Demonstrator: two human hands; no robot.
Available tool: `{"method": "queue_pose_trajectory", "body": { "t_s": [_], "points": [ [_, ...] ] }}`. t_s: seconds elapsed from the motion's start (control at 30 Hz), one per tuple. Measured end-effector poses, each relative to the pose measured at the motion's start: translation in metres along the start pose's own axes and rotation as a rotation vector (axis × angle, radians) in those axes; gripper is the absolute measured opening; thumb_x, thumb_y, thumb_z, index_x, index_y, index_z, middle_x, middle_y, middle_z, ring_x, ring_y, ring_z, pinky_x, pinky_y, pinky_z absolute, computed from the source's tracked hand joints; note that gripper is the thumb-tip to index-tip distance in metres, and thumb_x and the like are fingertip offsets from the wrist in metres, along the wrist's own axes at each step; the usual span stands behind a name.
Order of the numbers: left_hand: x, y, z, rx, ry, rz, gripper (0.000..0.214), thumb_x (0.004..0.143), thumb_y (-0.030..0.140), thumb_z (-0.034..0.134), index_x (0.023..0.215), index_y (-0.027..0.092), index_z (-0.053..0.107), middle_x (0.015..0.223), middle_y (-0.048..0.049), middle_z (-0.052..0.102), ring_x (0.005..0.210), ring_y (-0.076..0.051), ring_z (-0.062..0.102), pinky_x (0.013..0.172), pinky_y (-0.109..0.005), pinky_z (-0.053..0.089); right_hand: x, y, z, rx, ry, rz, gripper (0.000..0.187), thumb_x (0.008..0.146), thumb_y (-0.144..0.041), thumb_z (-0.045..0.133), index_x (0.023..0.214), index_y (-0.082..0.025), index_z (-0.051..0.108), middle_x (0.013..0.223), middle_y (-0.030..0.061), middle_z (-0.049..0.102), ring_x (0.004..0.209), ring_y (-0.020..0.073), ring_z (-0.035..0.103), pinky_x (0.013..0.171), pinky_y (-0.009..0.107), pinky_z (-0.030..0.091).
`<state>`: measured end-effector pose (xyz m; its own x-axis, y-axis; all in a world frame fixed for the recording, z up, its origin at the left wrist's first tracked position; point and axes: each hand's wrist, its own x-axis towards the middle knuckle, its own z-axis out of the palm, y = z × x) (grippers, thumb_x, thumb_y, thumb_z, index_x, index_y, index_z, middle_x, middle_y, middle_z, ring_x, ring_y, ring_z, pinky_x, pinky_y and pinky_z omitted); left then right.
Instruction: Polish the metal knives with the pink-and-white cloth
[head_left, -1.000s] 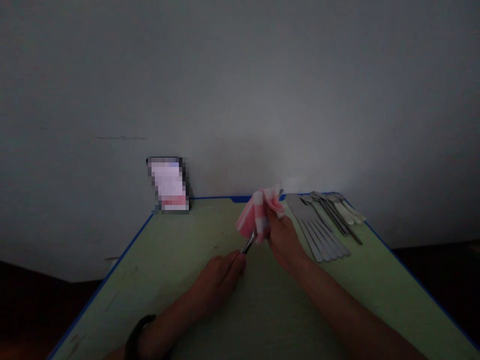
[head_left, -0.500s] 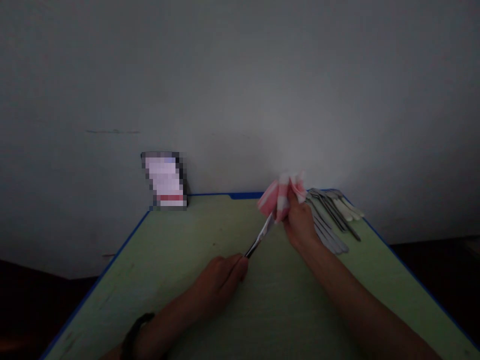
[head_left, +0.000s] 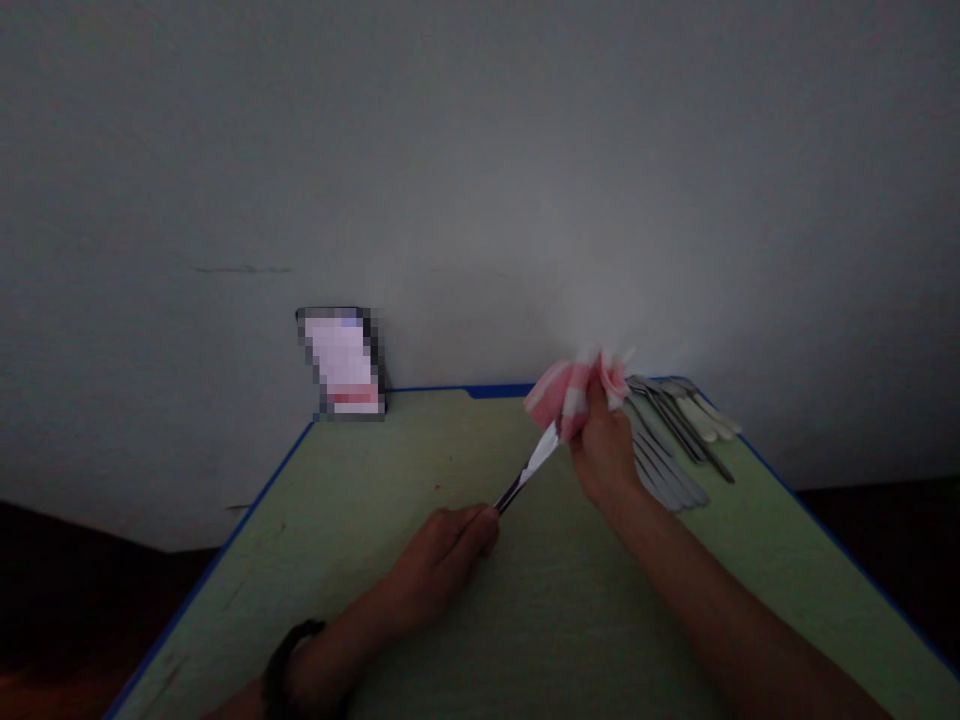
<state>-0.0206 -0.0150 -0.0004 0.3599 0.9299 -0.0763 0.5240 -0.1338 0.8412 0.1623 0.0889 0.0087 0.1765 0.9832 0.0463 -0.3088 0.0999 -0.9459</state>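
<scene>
My left hand (head_left: 454, 550) is closed around the handle of a shiny metal table knife (head_left: 541, 452), which slants up and away to the right. A pink and white striped cloth (head_left: 574, 395) is wrapped about the far part of the knife. My right hand (head_left: 606, 450) pinches the cloth there, its thumb on top. The far end of the knife is hidden in the folds; whether the pale point beyond the cloth is metal or fabric I cannot tell. Both hands are above the table.
Several pieces of metal cutlery (head_left: 671, 480) lie in a row on the green table (head_left: 420, 450), right of my right hand. Beyond them are pieces with white handles (head_left: 701, 420). A phone with a blurred screen (head_left: 345, 360) leans against the wall (head_left: 480, 200) at the back left.
The whole view has shifted slightly, so things sit a little further right. Both hands keep their hold, and a pale point now shows past the cloth's far side.
</scene>
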Motion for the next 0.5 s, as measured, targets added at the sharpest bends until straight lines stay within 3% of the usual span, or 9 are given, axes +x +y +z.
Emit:
{"method": "queue_pose_trajectory", "body": {
  "t_s": [0.1,0.17,0.27,0.4,0.5],
  "points": [
    [0.002,-0.004,0.000,-0.044,0.065,-0.001,0.043,0.093,0.042,0.027,0.062,0.017,0.045,0.054,0.0043,0.040,0.050,-0.010,0.038,0.049,-0.022,0.030,0.009,-0.012,-0.004,0.198,0.178,-0.042,0.033,0.076,-0.054,0.050,0.079,-0.022,0.055,0.059,-0.0020,0.056,0.055,0.0132,0.054,0.050,0.026,0.041],
    [0.002,-0.005,-0.001,-0.083,0.143,0.003,0.043,0.093,0.043,0.027,0.061,0.018,0.043,0.053,0.0046,0.038,0.048,-0.010,0.037,0.047,-0.021,0.029,0.010,-0.017,-0.007,0.201,0.174,-0.058,0.032,0.077,-0.052,0.050,0.088,-0.023,0.056,0.069,-0.0012,0.060,0.062,0.0131,0.056,0.054,0.025,0.043],
    [0.000,-0.006,-0.001,-0.131,0.216,0.020,0.041,0.093,0.043,0.025,0.066,0.018,0.044,0.050,0.0052,0.039,0.045,-0.010,0.038,0.044,-0.021,0.029,0.002,-0.016,-0.005,-0.042,-0.011,-0.027,0.035,0.077,-0.051,0.050,0.090,-0.020,0.061,0.073,0.0017,0.063,0.064,0.0145,0.056,0.055,0.027,0.042],
    [-0.007,-0.005,0.003,-0.033,0.187,0.130,0.036,0.094,0.039,0.024,0.075,0.018,0.047,0.053,0.0043,0.046,0.047,-0.010,0.045,0.051,-0.022,0.034,-0.018,-0.010,0.006,-0.338,-0.305,-0.050,0.024,0.071,-0.038,0.063,0.082,-0.017,0.066,0.073,0.0040,0.065,0.066,0.0174,0.055,0.058,0.028,0.041],
    [-0.008,-0.005,0.007,0.038,0.168,0.148,0.035,0.094,0.038,0.026,0.074,0.018,0.047,0.055,0.0033,0.049,0.049,-0.011,0.045,0.051,-0.022,0.035,-0.029,-0.017,0.011,-0.471,-0.529,-0.120,0.023,0.072,-0.029,0.062,0.093,-0.021,0.066,0.091,0.0043,0.066,0.081,0.0199,0.058,0.071,0.033,0.044]
  ]
}}
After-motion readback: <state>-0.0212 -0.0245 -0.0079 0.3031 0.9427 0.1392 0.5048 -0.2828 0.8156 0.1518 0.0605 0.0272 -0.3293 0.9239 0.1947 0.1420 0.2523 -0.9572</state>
